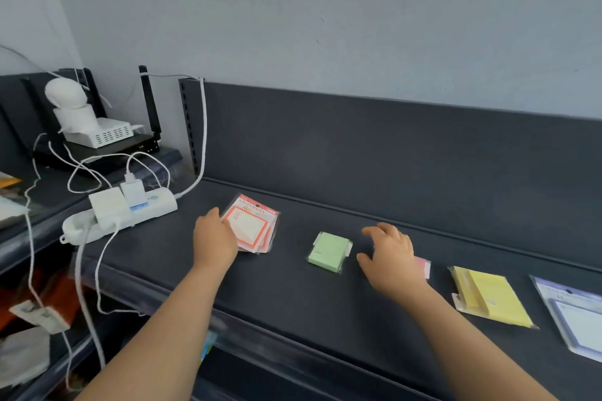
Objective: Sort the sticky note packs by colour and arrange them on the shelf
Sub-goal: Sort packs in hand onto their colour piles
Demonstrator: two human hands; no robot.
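1. Far left: a white power strip [120, 212] with chargers sits on the dark shelf [293, 290], just beside the sorting area.
2. The left hand [213, 238] lies over the near-left edge of a fanned stack of red-bordered packs [252, 228]. Its fingers are hidden by its back, so I cannot tell whether it grips or only presses.
3. A single green pack [329, 252] lies flat, apart from both hands.
4. The right hand [389, 254] is spread and relaxed, holding nothing. It covers most of a pink pack [423, 267]; contact cannot be confirmed.
5. The yellow packs [492, 298] lie stacked, and a lilac pack [576, 312] is cut off at the frame edge.

Status: the colours appear to be already separated along the shelf. The remaining work is probably squaring the fanned red stack and setting the pink pack in place. Pack counts and printing are too blurred to read.
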